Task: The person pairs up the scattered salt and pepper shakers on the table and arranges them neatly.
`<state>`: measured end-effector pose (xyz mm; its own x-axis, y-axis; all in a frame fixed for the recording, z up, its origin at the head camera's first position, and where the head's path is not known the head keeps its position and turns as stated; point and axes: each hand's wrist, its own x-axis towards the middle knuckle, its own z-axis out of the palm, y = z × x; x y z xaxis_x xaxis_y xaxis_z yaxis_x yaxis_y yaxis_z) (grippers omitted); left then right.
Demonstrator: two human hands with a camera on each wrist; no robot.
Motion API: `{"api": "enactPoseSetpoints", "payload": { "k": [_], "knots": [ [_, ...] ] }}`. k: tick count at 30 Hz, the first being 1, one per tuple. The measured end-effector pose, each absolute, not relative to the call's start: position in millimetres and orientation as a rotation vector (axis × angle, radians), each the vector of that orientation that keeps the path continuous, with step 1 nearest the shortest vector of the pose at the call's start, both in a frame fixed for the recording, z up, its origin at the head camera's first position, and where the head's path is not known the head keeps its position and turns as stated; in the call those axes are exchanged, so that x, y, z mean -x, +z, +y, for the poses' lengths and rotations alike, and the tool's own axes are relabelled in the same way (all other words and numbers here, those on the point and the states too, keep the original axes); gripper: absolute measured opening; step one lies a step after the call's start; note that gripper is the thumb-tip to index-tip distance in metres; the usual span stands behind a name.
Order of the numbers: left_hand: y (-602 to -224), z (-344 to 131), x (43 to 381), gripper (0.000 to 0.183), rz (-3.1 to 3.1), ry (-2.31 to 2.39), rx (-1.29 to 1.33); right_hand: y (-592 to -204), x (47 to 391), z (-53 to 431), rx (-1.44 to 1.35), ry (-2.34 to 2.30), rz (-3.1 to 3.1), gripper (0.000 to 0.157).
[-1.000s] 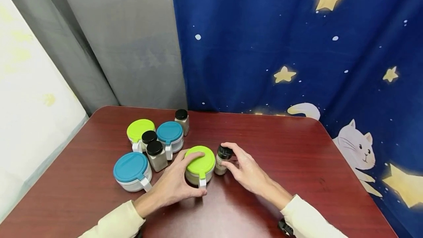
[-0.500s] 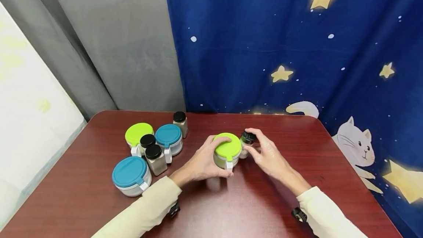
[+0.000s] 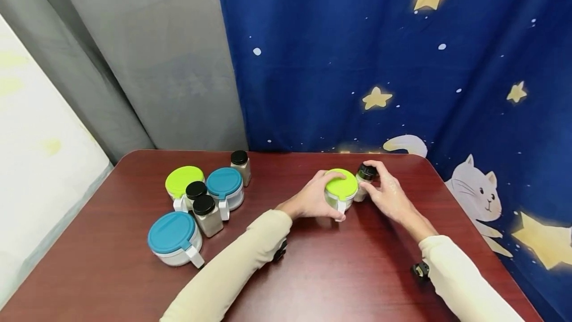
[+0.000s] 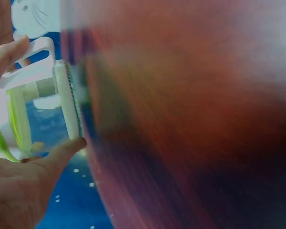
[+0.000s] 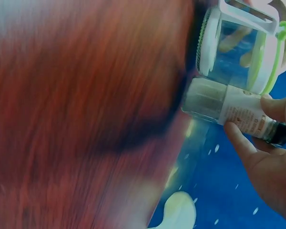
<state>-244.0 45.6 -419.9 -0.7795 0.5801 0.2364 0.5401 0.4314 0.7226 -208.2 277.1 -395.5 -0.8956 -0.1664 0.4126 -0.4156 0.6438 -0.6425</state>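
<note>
My left hand (image 3: pixel 315 199) grips a clear seasoning jar (image 3: pixel 341 186) with a lime-green lid and white handle. In the left wrist view, its fingers wrap round the jar's body (image 4: pixel 45 119). Just to the right, my right hand (image 3: pixel 392 201) holds a spice bottle (image 3: pixel 367 173) with a black cap and pale contents. The right wrist view shows the bottle's printed label (image 5: pixel 245 112) and a thumb and fingers about its capped end. Bottle and jar stand side by side, close together, toward the back right of the table.
On the left of the reddish-brown table (image 3: pixel 313 282) stand a green-lidded jar (image 3: pixel 184 179), two blue-lidded jars, one nearer (image 3: pixel 171 233) and one farther (image 3: pixel 224 182), and three black-capped bottles, the front one (image 3: pixel 210 220) among them. Curtains (image 3: pixel 304 63) hang behind.
Both hands have moved right and toward the back of the table, carrying the green-lidded jar and the spice bottle along together. The group on the left keeps its arrangement.
</note>
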Motion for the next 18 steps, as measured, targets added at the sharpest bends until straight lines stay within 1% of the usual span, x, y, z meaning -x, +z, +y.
{"api": "enactPoseSetpoints", "payload": {
  "k": [4, 10, 18],
  "knots": [
    [-427.4, 68.8, 264.8, 0.096, 2.628, 1.276, -1.027, -396.1, 214.9, 290.3, -0.382, 1.061, -2.583, 0.051],
    [-426.2, 101.8, 287.0, 0.097, 2.593, 1.257, -1.019, -394.2, 227.7, 311.6, -0.314, 0.986, -2.571, 0.053],
    [-423.6, 116.0, 292.1, 0.099, 2.591, 1.239, -0.974, -398.1, 236.9, 314.2, -0.27, 0.975, -2.611, 0.055]
  ]
}}
